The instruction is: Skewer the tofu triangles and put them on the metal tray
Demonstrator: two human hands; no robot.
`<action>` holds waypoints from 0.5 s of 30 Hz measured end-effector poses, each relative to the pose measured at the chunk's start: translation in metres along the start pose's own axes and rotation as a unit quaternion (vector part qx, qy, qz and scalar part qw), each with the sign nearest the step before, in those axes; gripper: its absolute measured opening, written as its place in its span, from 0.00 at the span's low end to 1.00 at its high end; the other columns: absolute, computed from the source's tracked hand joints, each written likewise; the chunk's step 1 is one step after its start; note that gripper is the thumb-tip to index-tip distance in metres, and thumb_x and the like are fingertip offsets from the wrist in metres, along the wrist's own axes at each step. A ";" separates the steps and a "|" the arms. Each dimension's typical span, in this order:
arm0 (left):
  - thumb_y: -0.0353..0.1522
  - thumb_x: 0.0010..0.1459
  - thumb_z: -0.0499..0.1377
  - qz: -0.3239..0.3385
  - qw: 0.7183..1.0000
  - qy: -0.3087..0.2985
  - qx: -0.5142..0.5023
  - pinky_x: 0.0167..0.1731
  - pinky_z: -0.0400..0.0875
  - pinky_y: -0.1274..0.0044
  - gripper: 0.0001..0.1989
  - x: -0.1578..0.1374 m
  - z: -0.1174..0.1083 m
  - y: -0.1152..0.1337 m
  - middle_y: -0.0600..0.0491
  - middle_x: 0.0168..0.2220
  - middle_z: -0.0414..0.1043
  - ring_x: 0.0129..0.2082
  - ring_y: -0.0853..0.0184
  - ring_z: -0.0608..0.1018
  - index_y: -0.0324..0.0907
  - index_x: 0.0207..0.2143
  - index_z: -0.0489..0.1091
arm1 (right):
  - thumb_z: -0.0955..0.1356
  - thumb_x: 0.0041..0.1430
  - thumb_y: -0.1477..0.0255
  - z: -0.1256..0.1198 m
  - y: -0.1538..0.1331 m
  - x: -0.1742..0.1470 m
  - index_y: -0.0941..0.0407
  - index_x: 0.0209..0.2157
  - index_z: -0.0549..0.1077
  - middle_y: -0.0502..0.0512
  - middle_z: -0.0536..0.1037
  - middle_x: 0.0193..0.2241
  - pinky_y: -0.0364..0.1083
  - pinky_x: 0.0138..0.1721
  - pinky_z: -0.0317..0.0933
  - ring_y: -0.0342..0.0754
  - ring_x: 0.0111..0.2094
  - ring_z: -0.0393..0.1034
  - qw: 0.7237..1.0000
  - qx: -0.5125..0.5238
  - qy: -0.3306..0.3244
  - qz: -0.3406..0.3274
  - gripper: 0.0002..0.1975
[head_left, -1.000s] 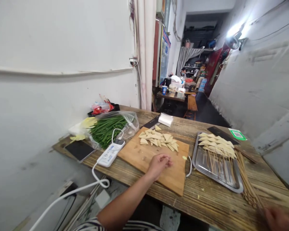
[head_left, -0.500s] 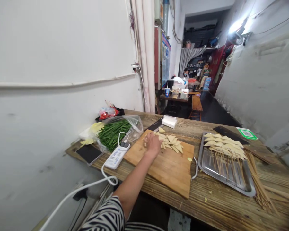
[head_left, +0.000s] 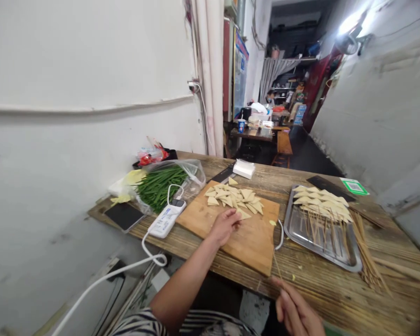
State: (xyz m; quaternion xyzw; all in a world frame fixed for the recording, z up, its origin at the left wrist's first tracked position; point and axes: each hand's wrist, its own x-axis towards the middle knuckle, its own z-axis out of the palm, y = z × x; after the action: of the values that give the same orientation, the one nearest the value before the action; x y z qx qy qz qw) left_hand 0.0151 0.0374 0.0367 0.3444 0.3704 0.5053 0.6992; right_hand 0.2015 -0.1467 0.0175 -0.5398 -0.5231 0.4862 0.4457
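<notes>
My left hand [head_left: 224, 227] is over the wooden cutting board [head_left: 254, 254], with a flat, pale tofu triangle [head_left: 244, 214] pinched at its fingertips. Beyond it, more tofu triangles [head_left: 234, 195] lie in a loose pile on the board. At the table's front edge, my right hand [head_left: 296, 308] grips a thin bamboo skewer [head_left: 277, 267] whose tip points up toward the board's right corner. To the right stands a metal tray [head_left: 299, 246] with skewered tofu [head_left: 320, 204] laid in rows. A bundle of bare bamboo skewers [head_left: 367, 263] lies against the tray's right side.
Left of the board lie a white power strip [head_left: 167, 219] with its cable, green chives [head_left: 163, 186] in a plastic bag, and a dark phone [head_left: 124, 216]. A knife [head_left: 222, 173] and a white box [head_left: 244, 168] lie behind the board. A person sits far back.
My left hand has drawn back from the pile toward me and now holds one tofu triangle. My right hand has come into view at the lower right with a skewer. The view has shifted slightly.
</notes>
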 end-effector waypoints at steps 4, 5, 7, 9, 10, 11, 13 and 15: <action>0.29 0.43 0.64 -0.007 0.997 -0.012 -0.078 0.33 0.67 0.79 0.12 -0.003 0.000 -0.003 0.52 0.30 0.70 0.29 0.72 0.73 0.36 0.33 0.69 | 0.55 0.62 0.61 0.006 -0.004 0.004 0.56 0.57 0.53 0.48 0.68 0.22 0.36 0.15 0.54 0.37 0.13 0.56 0.997 -0.072 -0.016 -0.004 0.25; 0.28 0.43 0.64 -0.002 0.996 -0.008 -0.086 0.34 0.68 0.78 0.12 -0.003 0.000 -0.003 0.51 0.32 0.70 0.30 0.72 0.74 0.35 0.33 0.69 | 0.55 0.62 0.62 0.007 -0.004 0.006 0.56 0.56 0.56 0.50 0.69 0.25 0.36 0.15 0.56 0.37 0.14 0.58 0.996 -0.087 -0.010 -0.024 0.23; 0.27 0.44 0.63 0.009 0.995 -0.005 -0.099 0.36 0.68 0.77 0.13 -0.002 0.000 -0.003 0.49 0.33 0.71 0.31 0.71 0.74 0.35 0.35 0.69 | 0.57 0.61 0.64 0.008 -0.003 0.011 0.57 0.51 0.63 0.54 0.71 0.31 0.36 0.20 0.60 0.38 0.20 0.64 0.989 -0.124 0.011 -0.085 0.19; 0.26 0.46 0.62 0.014 0.993 -0.005 -0.114 0.37 0.68 0.76 0.15 -0.002 -0.002 -0.004 0.49 0.33 0.71 0.31 0.71 0.74 0.36 0.39 0.68 | 0.60 0.59 0.66 0.008 -0.003 0.017 0.57 0.47 0.67 0.56 0.71 0.34 0.37 0.28 0.63 0.42 0.29 0.69 0.975 -0.159 0.037 -0.147 0.16; 0.26 0.46 0.61 0.012 0.992 -0.006 -0.123 0.37 0.68 0.76 0.17 -0.002 -0.003 -0.004 0.49 0.33 0.71 0.31 0.71 0.74 0.36 0.41 0.67 | 0.60 0.59 0.68 0.009 -0.003 0.020 0.57 0.47 0.67 0.55 0.72 0.33 0.37 0.32 0.63 0.43 0.32 0.69 0.970 -0.172 0.044 -0.167 0.16; 0.25 0.47 0.61 0.007 0.991 -0.008 -0.133 0.37 0.67 0.75 0.18 -0.002 -0.004 -0.005 0.49 0.34 0.71 0.32 0.70 0.74 0.37 0.42 0.66 | 0.59 0.60 0.69 0.010 -0.004 0.022 0.57 0.49 0.65 0.55 0.72 0.32 0.37 0.34 0.63 0.42 0.33 0.69 0.966 -0.181 0.044 -0.178 0.17; 0.25 0.48 0.60 -0.009 0.988 -0.017 -0.153 0.39 0.67 0.73 0.19 -0.001 -0.007 -0.005 0.49 0.34 0.71 0.34 0.69 0.75 0.38 0.44 0.64 | 0.57 0.61 0.70 0.013 -0.006 0.026 0.57 0.54 0.58 0.52 0.71 0.29 0.37 0.34 0.63 0.40 0.29 0.68 0.966 -0.189 0.033 -0.174 0.19; 0.24 0.49 0.58 -0.019 0.984 -0.033 -0.175 0.39 0.66 0.73 0.19 0.000 -0.010 -0.005 0.50 0.34 0.70 0.34 0.69 0.74 0.39 0.45 0.63 | 0.55 0.63 0.71 0.018 -0.009 0.028 0.58 0.56 0.54 0.49 0.69 0.26 0.36 0.32 0.62 0.39 0.26 0.67 0.968 -0.192 0.019 -0.160 0.21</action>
State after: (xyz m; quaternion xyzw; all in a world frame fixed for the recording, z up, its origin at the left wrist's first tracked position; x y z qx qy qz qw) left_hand 0.0093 0.0371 0.0275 0.2261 0.2593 0.5370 0.7703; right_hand 0.1821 -0.1187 0.0226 -0.5335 -0.6778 0.2883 0.4157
